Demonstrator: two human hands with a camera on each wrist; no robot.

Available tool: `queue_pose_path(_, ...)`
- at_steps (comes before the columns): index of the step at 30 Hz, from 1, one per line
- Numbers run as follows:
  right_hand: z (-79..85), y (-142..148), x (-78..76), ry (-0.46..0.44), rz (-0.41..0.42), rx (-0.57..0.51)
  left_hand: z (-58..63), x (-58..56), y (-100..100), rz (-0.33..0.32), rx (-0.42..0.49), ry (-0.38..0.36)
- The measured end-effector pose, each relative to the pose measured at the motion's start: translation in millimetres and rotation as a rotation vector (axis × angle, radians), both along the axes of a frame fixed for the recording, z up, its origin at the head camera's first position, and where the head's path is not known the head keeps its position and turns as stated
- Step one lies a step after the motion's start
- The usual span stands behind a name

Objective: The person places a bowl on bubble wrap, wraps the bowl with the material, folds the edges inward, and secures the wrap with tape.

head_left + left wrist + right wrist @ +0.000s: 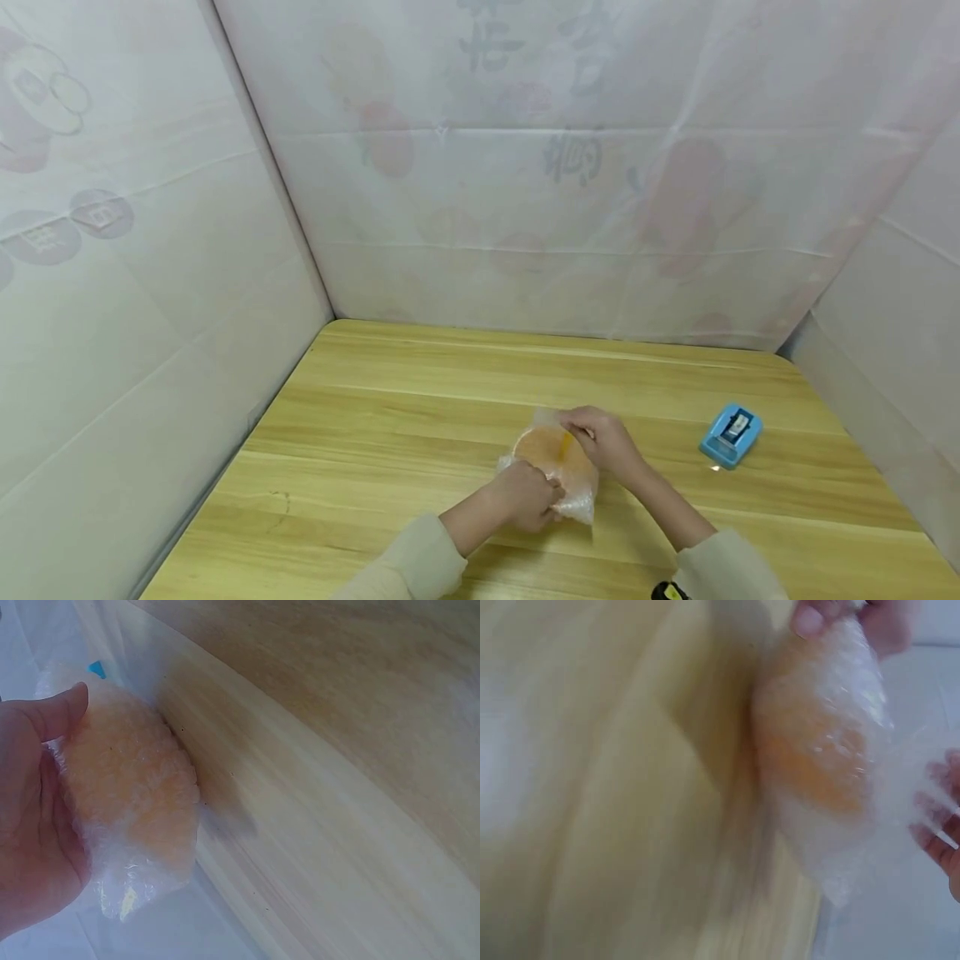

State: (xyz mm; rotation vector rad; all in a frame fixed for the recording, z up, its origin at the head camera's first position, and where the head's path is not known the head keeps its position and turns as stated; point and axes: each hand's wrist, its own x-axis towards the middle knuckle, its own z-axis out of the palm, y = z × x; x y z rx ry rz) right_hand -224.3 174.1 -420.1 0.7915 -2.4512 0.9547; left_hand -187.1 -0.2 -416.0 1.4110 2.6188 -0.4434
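A round, flat, peach-orange item [536, 447] lies inside clear bubble wrap [577, 506] on the wooden table. A deeper orange patch [817, 769] shows through the wrap. My left hand [525, 497] grips the near left side of the bundle, its thumb [67, 712] pressed on the plastic. At the far right edge, my right hand [602, 440] holds the wrap with bent fingers. Some of the right fingers [941, 806] appear behind the see-through film. What the item is cannot be told through the bubbles.
A light blue tape dispenser [731, 436] stands on the table [360, 433] to the right of the hands. By the right sleeve, a small black and yellow object [667, 592] is cut off by the bottom edge. Pale printed cloth walls [465, 283] enclose the back and sides.
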Motion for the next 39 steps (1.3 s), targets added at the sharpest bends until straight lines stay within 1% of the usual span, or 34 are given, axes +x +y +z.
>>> queue_pose_path(3, -6.7, 0.3, 5.1, 0.139, 0.082, 0.016, -0.4, 0.0, -0.5, 0.014, 0.02, -0.018)
queue_pose_path(7, -14.1, 0.7, 11.9, 0.237, 0.191, 0.041, -1.0, -0.3, -1.2, 0.033, 0.053, -0.028)
queue_pose_path(10, -19.7, 1.2, 17.0, 0.243, 0.235, 0.095, -1.3, -0.2, -1.5, 0.062, 0.061, -0.043)
queue_pose_path(13, -24.4, 2.5, 20.2, 0.237, 0.24, 0.171, -2.7, -0.3, -1.7, 0.083, 0.076, -0.055)
queue_pose_path(17, -21.9, 4.5, 23.5, 0.226, 0.216, 0.29, -7.3, -1.7, -2.0, 0.061, 0.089, -0.039)
queue_pose_path(19, -18.3, 5.0, 24.8, 0.208, 0.199, 0.36, -9.6, -2.9, -2.6, 0.036, 0.093, -0.013)
queue_pose_path(22, -11.7, 4.1, 26.0, 0.14, 0.174, 0.473, -13.4, -4.6, -5.3, -0.015, 0.111, 0.044)
queue_pose_path(25, -6.4, 2.0, 26.7, 0.067, 0.143, 0.574, -16.0, -5.5, -8.6, -0.083, 0.164, 0.118)
queue_pose_path(26, -5.2, 0.8, 26.7, 0.058, 0.131, 0.615, -17.4, -5.6, -9.9, -0.11, 0.186, 0.15)
queue_pose_path(29, -4.2, -3.7, 26.3, 0.079, 0.095, 0.739, -20.2, -4.9, -13.5, -0.179, 0.251, 0.257)
queue_pose_path(31, -4.7, -6.7, 26.1, 0.107, 0.067, 0.815, -21.8, -3.9, -15.4, -0.204, 0.282, 0.336)
queue_pose_path(33, -5.6, -8.7, 26.2, 0.137, 0.044, 0.873, -23.3, -3.2, -16.2, -0.205, 0.307, 0.399)
queue_pose_path(35, -6.2, -9.5, 26.3, 0.153, 0.028, 0.902, -25.7, -3.5, -16.0, -0.187, 0.321, 0.432)
queue_pose_path(39, -6.9, -9.5, 26.7, 0.184, 0.028, 0.912, -29.3, -4.7, -15.4, -0.155, 0.311, 0.434)
